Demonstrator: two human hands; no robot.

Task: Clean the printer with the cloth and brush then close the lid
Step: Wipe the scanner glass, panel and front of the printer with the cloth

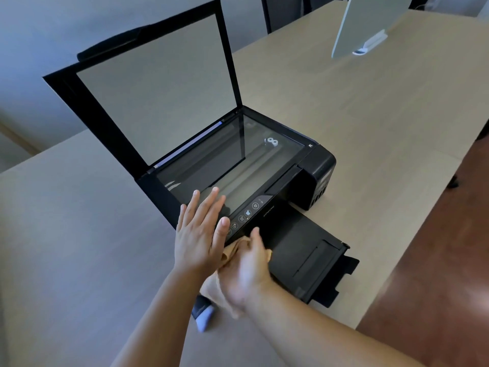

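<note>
**Fingers flat on the printer, cloth under the other hand**

Fingers (209, 205) of my left hand (198, 234) lie straight and spread, holding nothing — the palm rests on the near left corner of the printer (264, 181), fingertips on the edge of the scanner glass (238, 160). My right hand (246, 271) is blurred; it presses on the tan cloth (230, 251) against the printer's front, just below the control panel (246, 215). Its thumb points up toward the panel, and cloth bunches out on both sides of the hand, but I cannot tell how the other fingers lie on it.

My lid (148, 86) stands open, tilted back on its hinge at the far left side, its pale inner pad facing the glass. Below the panel the black output tray (315, 263) is pulled out over the table (370, 128). A small object with a dark body and pale blue end (203, 313) lies on the table under my wrists — maybe the brush, though it is too blurred to say. A grey monitor (370, 19) stands at the far end of the table, well apart from the printer.
</note>
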